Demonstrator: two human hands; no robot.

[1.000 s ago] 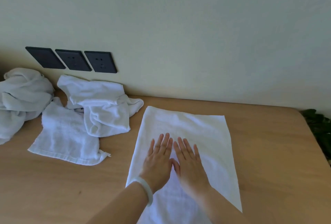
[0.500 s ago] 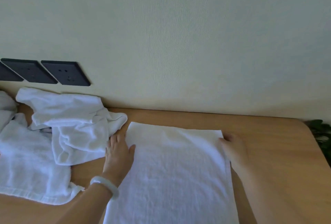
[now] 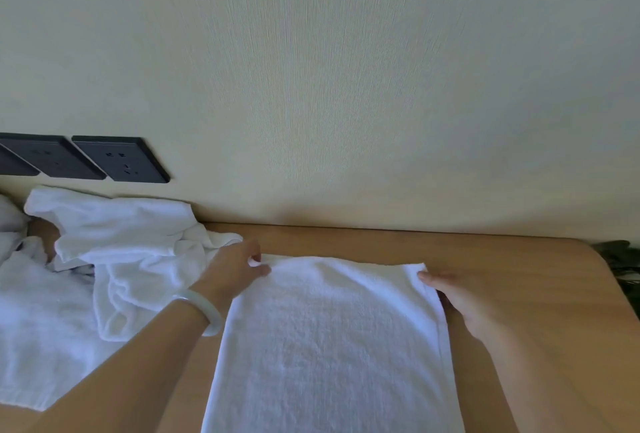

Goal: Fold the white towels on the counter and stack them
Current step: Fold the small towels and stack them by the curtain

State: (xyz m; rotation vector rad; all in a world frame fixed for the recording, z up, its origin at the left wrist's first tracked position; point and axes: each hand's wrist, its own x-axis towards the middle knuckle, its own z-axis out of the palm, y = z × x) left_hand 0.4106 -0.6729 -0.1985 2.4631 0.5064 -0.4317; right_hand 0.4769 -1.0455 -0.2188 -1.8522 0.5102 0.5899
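L hand (image 3: 235,275) & R hand (image 3: 462,299) pinch towel (image 3: 329,346) at far corners

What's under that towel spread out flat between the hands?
The wooden counter shows round the flat towel, so it likely lies on wood. The left hand and right hand pinch its far corners; anything tucked beneath is hidden.

Ahead of me, a cream textured wall (image 3: 346,86) carries dark socket plates (image 3: 117,159) at left; green leaves (image 3: 620,256) show at the right edge.
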